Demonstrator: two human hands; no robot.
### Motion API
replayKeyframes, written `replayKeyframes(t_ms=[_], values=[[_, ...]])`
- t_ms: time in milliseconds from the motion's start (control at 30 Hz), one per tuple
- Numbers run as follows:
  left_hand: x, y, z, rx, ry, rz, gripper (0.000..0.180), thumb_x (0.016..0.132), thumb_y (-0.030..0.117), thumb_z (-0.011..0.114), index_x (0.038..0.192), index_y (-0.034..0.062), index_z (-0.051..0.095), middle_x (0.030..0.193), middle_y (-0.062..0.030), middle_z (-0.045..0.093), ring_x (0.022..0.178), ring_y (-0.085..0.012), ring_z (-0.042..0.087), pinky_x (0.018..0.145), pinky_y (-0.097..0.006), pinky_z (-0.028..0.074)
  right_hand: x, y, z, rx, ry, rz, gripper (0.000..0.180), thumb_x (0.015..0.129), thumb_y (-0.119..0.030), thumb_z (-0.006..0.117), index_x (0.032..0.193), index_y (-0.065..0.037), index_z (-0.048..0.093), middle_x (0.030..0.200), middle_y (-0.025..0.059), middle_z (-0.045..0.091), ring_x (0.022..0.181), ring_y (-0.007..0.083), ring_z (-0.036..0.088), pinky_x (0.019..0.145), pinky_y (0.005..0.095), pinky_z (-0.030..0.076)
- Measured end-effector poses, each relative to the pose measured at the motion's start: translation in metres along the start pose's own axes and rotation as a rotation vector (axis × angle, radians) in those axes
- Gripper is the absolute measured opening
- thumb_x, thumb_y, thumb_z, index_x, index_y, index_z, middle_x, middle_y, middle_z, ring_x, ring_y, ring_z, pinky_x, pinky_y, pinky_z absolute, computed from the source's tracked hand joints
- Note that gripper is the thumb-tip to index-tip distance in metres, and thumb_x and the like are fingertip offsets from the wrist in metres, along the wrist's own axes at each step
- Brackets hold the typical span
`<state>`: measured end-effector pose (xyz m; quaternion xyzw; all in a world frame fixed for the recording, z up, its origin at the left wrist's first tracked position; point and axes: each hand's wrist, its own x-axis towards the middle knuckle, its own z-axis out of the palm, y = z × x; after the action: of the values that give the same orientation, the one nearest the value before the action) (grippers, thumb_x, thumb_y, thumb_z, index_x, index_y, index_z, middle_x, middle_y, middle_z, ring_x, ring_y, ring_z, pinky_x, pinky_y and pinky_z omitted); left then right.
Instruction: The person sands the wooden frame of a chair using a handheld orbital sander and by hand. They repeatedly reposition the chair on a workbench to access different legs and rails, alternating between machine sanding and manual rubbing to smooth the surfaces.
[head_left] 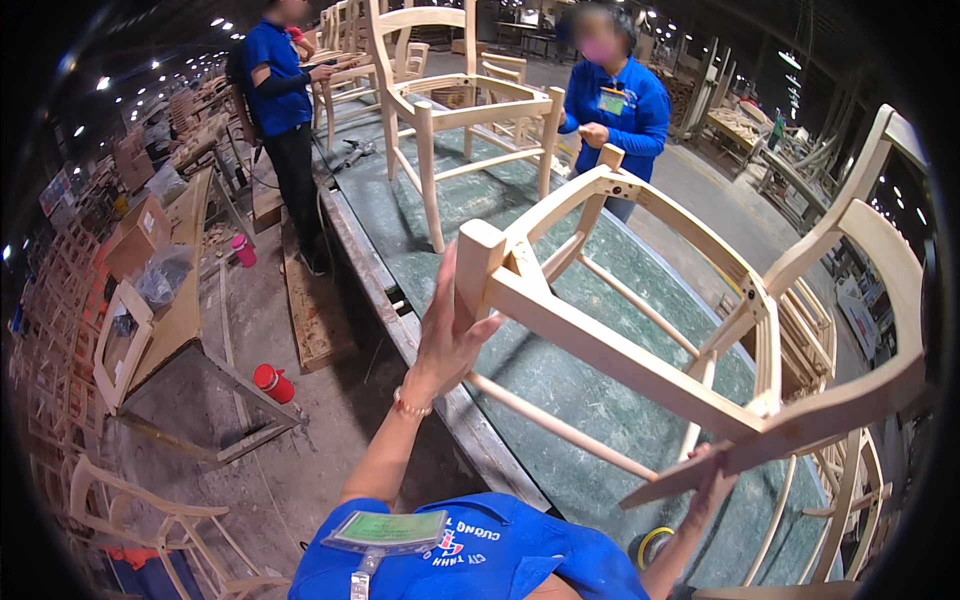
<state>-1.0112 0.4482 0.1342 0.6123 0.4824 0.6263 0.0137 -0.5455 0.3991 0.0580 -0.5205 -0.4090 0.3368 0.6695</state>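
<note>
A bare wooden chair frame without a seat is tilted above the green work table, its curved back off to the right. My left hand is closed around the top of a square-cornered leg, thumb on the near side and fingers on the outer side. At the lower right, my right hand is wrapped round the chair's rear post; part of its fingers is hidden behind the wood. Round stretchers run between the legs below the open seat frame.
Another wooden chair stands upright farther along the green table. Two people in blue shirts are beside the table, one at left, one across. A tape roll lies near my right forearm. A red flask stands at left.
</note>
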Motion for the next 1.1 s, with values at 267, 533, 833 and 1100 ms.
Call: replayKeyframes(t_ms=[267,533,833,1100], values=[[0.070,0.085,0.079,-0.734,-0.222,-0.194,0.069,0.076,0.032,0.083,0.124,0.0017,0.046,0.110,-0.0055,0.061,0.102,-0.0130,0.059,0.088,-0.028,0.050,0.017,-0.065,-0.076,-0.052,0.175,0.015,0.065,0.087,-0.057,0.060,0.124,-0.005,0.048,0.084,0.0071,0.056,0.069,0.0182,0.057,0.063,0.0331,0.051],[0.120,0.065,0.121,-0.502,-0.352,-0.225,0.045,0.074,0.017,0.079,0.105,0.0014,0.051,0.082,-0.0057,0.065,0.063,-0.0123,0.064,0.054,-0.024,0.051,0.096,-0.087,-0.043,-0.344,0.428,-0.365,0.060,0.091,-0.054,0.057,0.116,0.000,0.050,0.093,0.0099,0.057,0.094,0.0226,0.060,0.086,0.0380,0.050],[0.153,0.053,0.164,-0.578,-0.422,-0.152,0.055,0.083,0.018,0.063,0.132,0.0014,0.043,0.078,-0.0069,0.058,0.052,-0.0128,0.054,0.046,-0.026,0.047,0.063,-0.097,-0.009,-0.991,0.500,-0.759,0.050,0.104,-0.034,0.033,0.128,0.005,0.054,0.128,0.0206,0.057,0.122,0.0349,0.052,0.102,0.0412,0.039],[0.174,0.053,0.188,-0.651,-0.442,-0.082,0.052,0.082,0.017,0.063,0.129,0.0028,0.046,0.069,-0.0013,0.051,0.047,-0.0105,0.048,0.041,-0.025,0.043,0.008,-0.024,0.090,-1.165,-0.027,-0.836,0.044,0.097,-0.020,0.048,0.138,-0.005,0.048,0.146,0.0099,0.045,0.140,0.0239,0.034,0.117,0.0454,0.019]])
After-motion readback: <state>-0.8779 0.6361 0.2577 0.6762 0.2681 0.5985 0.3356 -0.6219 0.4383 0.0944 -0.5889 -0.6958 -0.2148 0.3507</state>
